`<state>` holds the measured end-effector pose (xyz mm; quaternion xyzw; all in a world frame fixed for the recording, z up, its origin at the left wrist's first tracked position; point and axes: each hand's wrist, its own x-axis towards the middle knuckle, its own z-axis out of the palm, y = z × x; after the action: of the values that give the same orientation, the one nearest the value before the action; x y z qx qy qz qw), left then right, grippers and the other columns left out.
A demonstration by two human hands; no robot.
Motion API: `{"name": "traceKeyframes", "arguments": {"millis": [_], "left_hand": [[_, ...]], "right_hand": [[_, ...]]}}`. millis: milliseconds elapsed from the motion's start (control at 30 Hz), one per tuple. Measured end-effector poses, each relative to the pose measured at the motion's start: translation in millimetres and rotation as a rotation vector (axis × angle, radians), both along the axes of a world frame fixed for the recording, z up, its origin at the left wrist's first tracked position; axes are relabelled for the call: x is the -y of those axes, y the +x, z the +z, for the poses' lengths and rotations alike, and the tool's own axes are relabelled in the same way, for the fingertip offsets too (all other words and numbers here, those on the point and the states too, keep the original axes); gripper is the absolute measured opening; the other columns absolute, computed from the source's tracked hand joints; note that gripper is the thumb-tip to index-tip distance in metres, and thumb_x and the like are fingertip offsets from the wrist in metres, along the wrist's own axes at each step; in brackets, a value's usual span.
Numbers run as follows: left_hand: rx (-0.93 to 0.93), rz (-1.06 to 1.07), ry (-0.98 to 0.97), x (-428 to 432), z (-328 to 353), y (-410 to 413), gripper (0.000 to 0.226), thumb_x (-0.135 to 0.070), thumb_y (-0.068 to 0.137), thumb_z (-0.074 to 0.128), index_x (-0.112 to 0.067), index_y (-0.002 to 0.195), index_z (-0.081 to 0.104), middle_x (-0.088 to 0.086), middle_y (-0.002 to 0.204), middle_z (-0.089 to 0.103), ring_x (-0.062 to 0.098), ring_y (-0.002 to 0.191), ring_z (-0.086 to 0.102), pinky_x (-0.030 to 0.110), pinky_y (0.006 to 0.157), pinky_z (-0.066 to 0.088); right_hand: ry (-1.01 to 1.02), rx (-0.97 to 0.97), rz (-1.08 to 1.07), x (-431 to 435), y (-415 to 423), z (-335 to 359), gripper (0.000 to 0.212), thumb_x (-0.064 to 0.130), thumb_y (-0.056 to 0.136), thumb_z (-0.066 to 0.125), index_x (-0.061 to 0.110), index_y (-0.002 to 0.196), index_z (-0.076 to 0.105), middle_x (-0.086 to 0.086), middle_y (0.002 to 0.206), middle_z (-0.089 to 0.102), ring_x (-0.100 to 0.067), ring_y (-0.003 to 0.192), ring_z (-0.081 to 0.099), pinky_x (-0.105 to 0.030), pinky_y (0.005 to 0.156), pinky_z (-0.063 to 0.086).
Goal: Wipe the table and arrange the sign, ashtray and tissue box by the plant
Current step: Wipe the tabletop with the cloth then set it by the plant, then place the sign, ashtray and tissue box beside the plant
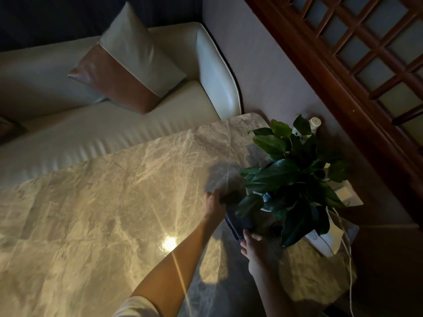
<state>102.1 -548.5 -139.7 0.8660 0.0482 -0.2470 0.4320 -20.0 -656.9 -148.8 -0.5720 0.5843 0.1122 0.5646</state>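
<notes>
Dim marble counter [103, 202] lies mostly bare beside a pale sofa [114, 133]. At two o'clock, by the plant [290, 179], your left hand [215, 203] and right hand [254, 245] both pinch a dark cloth [238, 225]. Wiping seems underway; I cannot make out the sign, ashtray or tissue box.

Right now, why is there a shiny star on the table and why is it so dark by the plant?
In the head view, a lamp's reflection makes a bright starry glare on the glossy table. The plant throws a leaf shadow on the marble. The left hand and right hand, holding a dark cloth, sit in dim light; the wide lens tilts the room.
</notes>
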Motion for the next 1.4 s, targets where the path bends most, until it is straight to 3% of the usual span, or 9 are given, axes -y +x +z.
{"name": "traceKeyframes", "arguments": {"millis": [233,367,500,733,833,967,1133,1233,1400], "left_hand": [[0.229,-0.01,-0.055,-51.2,13.0,-34.5,0.037,0.002,0.089,0.053,-0.023,0.114,0.045,0.021,0.109,0.056,0.038,0.096,0.055,0.039,0.075,0.049],[0.031,0.084,-0.1,-128.5,16.4,-68.0,0.031,-0.014,0.085,0.047,-0.004,0.109,0.063,0.021,0.097,0.064,0.037,0.092,0.063,0.032,0.077,0.048],[-0.007,0.281,-0.081,-232.0,12.4,-139.9,0.032,-0.025,0.081,0.044,-0.021,0.103,0.067,0.002,0.1,0.07,0.021,0.091,0.067,0.033,0.088,0.054],[-0.039,0.573,-0.081,-373.8,35.4,-265.3,0.023,-0.009,0.097,0.044,-0.014,0.102,0.066,0.005,0.1,0.071,0.017,0.092,0.067,0.027,0.084,0.05],[-0.077,0.585,-0.063,-423.9,43.5,-304.7,0.027,-0.006,0.097,0.043,-0.016,0.1,0.068,0.001,0.09,0.07,0.013,0.083,0.065,0.013,0.074,0.046],[0.052,0.64,0.044,-495.8,61.2,-353.7,0.028,-0.031,0.076,0.047,-0.02,0.09,0.068,-0.007,0.078,0.071,0.01,0.071,0.064,0.027,0.068,0.048],[0.082,0.729,-0.014,-587.6,88.7,-405.5,0.013,-0.028,0.084,0.049,-0.021,0.08,0.06,-0.013,0.075,0.062,-0.002,0.072,0.056,0.029,0.069,0.048],[0.148,0.801,-0.058,-639.0,100.5,-439.0,0.013,-0.014,0.091,0.054,-0.02,0.084,0.063,-0.017,0.078,0.063,-0.01,0.07,0.056,0.024,0.067,0.048],[0.236,1.07,-0.113,-715.8,124.5,-472.3,0.016,-0.015,0.093,0.055,-0.027,0.088,0.064,-0.002,0.088,0.069,0.005,0.078,0.066,0.016,0.066,0.051]], "right_hand": [[-0.134,0.075,0.17,-20.0,-19.0,22.9,0.047,0.035,0.093,0.059,-0.004,0.12,0.057,-0.011,0.077,0.067,-0.031,0.082,0.07,-0.042,0.073,0.059],[-0.123,0.16,0.294,-54.1,-33.2,34.0,0.009,0.019,0.095,0.056,0.012,0.093,0.061,-0.015,0.085,0.068,-0.025,0.074,0.066,-0.038,0.066,0.052],[-0.127,0.213,0.608,-99.2,-53.9,29.7,0.019,0.037,0.088,0.063,0.02,0.08,0.06,-0.008,0.078,0.071,-0.019,0.071,0.067,-0.045,0.069,0.054],[-0.16,0.328,1.115,-208.2,-65.4,48.0,0.006,0.028,0.091,0.063,0.026,0.095,0.065,0.005,0.09,0.07,-0.008,0.085,0.066,-0.017,0.072,0.049],[-0.145,0.367,1.266,-270.2,-72.9,56.4,0.006,0.022,0.089,0.066,0.028,0.091,0.064,0.002,0.092,0.072,-0.01,0.086,0.066,-0.019,0.078,0.049],[-0.111,0.37,1.413,-365.2,-105.2,80.5,0.015,0.034,0.083,0.067,0.023,0.094,0.066,0.007,0.089,0.069,0.003,0.079,0.063,-0.018,0.076,0.047],[-0.062,0.351,1.539,-470.6,-151.1,97.0,0.006,0.024,0.087,0.068,0.023,0.093,0.07,0.001,0.086,0.074,-0.004,0.079,0.067,-0.025,0.078,0.052],[-0.08,0.361,1.582,-528.5,-174.2,109.4,0.011,0.024,0.087,0.068,0.02,0.096,0.072,0.003,0.089,0.074,-0.002,0.08,0.066,-0.013,0.074,0.049],[-0.09,0.39,1.697,-620.3,-191.2,124.9,0.008,0.025,0.089,0.066,0.021,0.095,0.07,0.008,0.089,0.072,0.0,0.081,0.064,-0.007,0.068,0.045]]}}
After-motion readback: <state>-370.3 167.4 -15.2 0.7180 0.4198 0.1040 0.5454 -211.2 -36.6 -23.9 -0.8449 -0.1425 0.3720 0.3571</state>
